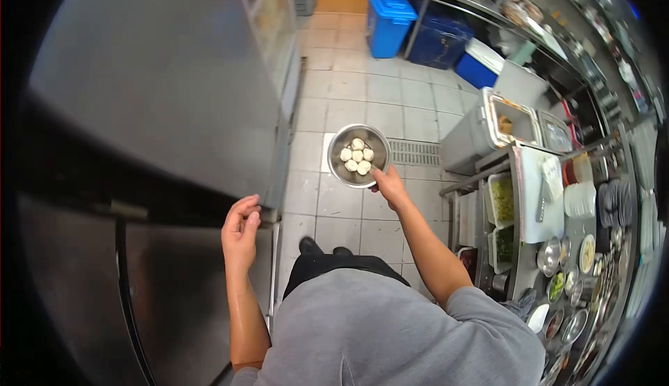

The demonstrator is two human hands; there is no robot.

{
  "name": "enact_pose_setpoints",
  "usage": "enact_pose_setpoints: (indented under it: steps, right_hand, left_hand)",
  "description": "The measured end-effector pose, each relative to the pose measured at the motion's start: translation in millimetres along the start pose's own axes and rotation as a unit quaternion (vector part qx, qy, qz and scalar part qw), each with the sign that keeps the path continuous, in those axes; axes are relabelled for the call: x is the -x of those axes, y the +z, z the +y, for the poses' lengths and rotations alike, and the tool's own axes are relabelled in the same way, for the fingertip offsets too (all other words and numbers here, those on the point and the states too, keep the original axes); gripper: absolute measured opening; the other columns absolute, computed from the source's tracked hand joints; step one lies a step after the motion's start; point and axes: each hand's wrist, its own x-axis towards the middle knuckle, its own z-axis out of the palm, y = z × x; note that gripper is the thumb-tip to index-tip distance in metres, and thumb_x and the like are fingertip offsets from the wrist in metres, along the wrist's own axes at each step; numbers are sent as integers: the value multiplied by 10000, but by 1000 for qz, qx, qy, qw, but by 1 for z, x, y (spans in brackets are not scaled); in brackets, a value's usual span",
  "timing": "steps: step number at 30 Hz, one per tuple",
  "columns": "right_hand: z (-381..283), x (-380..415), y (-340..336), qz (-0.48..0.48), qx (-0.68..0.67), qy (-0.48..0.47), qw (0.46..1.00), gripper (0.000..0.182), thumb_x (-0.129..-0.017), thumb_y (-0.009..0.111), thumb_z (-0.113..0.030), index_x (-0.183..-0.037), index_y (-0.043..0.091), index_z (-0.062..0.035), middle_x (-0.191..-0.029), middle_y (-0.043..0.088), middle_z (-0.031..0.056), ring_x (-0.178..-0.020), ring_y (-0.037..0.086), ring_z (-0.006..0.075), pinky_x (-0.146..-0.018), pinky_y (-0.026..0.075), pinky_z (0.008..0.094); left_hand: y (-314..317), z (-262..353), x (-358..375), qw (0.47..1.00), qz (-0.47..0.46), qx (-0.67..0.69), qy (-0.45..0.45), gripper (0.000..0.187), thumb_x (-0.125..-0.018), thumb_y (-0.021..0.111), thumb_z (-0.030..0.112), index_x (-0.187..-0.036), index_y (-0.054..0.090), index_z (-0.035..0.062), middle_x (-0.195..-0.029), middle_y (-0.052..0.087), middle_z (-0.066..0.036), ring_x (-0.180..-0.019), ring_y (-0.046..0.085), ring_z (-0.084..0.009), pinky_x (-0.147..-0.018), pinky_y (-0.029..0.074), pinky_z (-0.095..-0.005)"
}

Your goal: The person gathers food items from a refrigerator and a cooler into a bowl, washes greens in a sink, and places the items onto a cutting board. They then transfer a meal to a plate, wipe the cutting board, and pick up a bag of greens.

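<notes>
My right hand [392, 186] grips a round stainless steel bowl [380, 142] by its near right rim, thumb over the edge. Several small white balls [357, 155] sit at the bottom of the bowl, which is held out above the tiled floor. My left hand [241, 231] is raised beside the steel refrigerator [174, 93] on the left, fingers loosely bent and thumb apart, with nothing in it. It is nearest to the edge of the refrigerator's upper door.
To the right stands a steel worktable with a white cutting board [535, 212], a knife [541, 205], stacked plates [580, 200] and small bowls. Beyond it is a lidded grey bin [465, 135]. A floor drain grate [415, 152] and a blue bin [390, 27] lie ahead.
</notes>
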Motion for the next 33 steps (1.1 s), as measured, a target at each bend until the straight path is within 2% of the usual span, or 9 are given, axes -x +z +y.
enact_pose_setpoints:
  steps: [4, 7, 14, 18, 21, 23, 28, 31, 33]
  right_hand:
    - [-19, -57, -26, 35, -20, -19, 999, 367, -851, 523, -174, -1169, 483, 5, -930, 600, 81, -688, 555, 134, -555, 474, 266]
    - [-25, -101, -31, 60, -49, 5, 997, 373, -855, 535, -169, -1194, 484, -21, -976, 599, 80, -726, 572, 140, -558, 484, 262]
    - [-51, -181, -26, 96, -57, 8, 994, 377, -862, 535, -148, -1207, 469, -9, -1008, 593, 87, -720, 569, 136, -541, 484, 258]
    - [-79, -240, -28, 88, -75, 21, 993, 361, -856, 557, -156, -1176, 492, -2, -976, 604, 74, -763, 571, 131, -547, 489, 264]
    - [-106, -301, -33, 83, -67, 30, 994, 343, -857, 551, -148, -1164, 504, -2, -968, 604, 65, -772, 568, 123, -564, 487, 257]
    - [-120, -352, -38, 71, -64, 16, 995, 354, -859, 543, -141, -1179, 491, 1, -968, 601, 64, -778, 566, 118, -577, 487, 251]
    - [-155, -486, -55, -15, -40, 22, 999, 359, -858, 534, -130, -1187, 481, 4, -953, 600, 78, -747, 572, 125, -557, 480, 256]
    - [-181, -553, -65, -84, -15, 12, 996, 354, -855, 529, -117, -1184, 482, 4, -917, 602, 79, -690, 570, 130, -530, 470, 258]
    - [-202, -593, -70, -148, 2, -2, 989, 353, -851, 529, -111, -1182, 483, 4, -898, 603, 78, -660, 567, 132, -516, 465, 260]
  left_hand:
    - [34, -25, -117, 999, -12, 35, -29, 377, -901, 538, 64, -1274, 504, 28, -1320, 503, -65, -1048, 533, -174, -904, 426, -295]
    - [48, -34, -198, 1000, -2, -23, 13, 518, -903, 529, 113, -1395, 370, 78, -1443, 369, -78, -1238, 423, -254, -924, 430, -354]
    - [87, -47, -370, 999, 14, 43, -13, 618, -898, 558, 124, -1446, 276, 76, -1481, 302, -93, -1285, 394, -275, -991, 387, -381]
    - [100, -69, -480, 995, 62, 51, 54, 681, -894, 590, 146, -1460, 223, 54, -1520, 209, -109, -1318, 348, -280, -1047, 325, -383]
    - [114, -92, -537, 990, 133, 42, -26, 742, -889, 594, 135, -1477, 148, 59, -1536, 131, -136, -1360, 271, -291, -1071, 288, -404]
    - [128, -102, -562, 979, 187, -77, 29, 797, -887, 592, 135, -1485, 70, 68, -1534, 89, -166, -1396, 182, -304, -1098, 236, -426]
    - [160, -87, -607, 947, 306, -87, 40, 834, -876, 599, 118, -1480, 29, 34, -1526, 91, -198, -1417, 117, -302, -1119, 186, -386]
    - [142, -102, -658, 909, 395, -127, 41, 795, -867, 603, 108, -1465, 88, 5, -1485, 210, -206, -1369, 245, -289, -1088, 245, -354]
    - [121, -101, -687, 903, 428, 11, -8, 738, -852, 618, 129, -1429, 182, -16, -1385, 366, -194, -1254, 392, -270, -1032, 310, -346]
